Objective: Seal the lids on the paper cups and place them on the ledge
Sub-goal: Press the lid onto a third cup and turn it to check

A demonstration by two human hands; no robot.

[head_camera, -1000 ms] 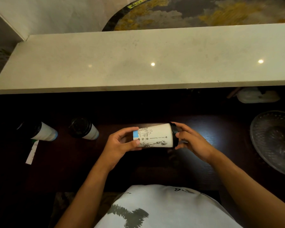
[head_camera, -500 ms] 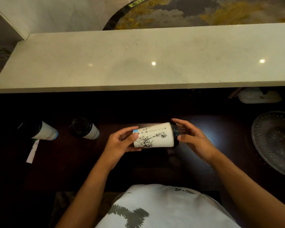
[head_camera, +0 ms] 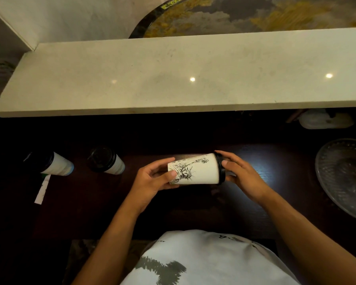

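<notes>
I hold a white paper cup (head_camera: 197, 171) with a black statue drawing sideways above the dark table. My left hand (head_camera: 152, 179) grips its base end. My right hand (head_camera: 240, 173) wraps the black lid (head_camera: 220, 168) on the cup's right end. Two more white cups with black lids stand on the table at the left: one (head_camera: 106, 160) nearer the middle, the other (head_camera: 51, 164) further left. The pale stone ledge (head_camera: 173, 79) runs across the view above the table and has no cups on it.
A clear glass dish (head_camera: 341, 175) sits at the right edge of the dark table (head_camera: 275, 161). A white container (head_camera: 325, 120) lies under the ledge at the far right. A white paper slip (head_camera: 42, 189) lies beside the leftmost cup.
The cup has been rotated about its long axis in my hands, so the statue drawing now faces up. Both hands stay on its ends.
</notes>
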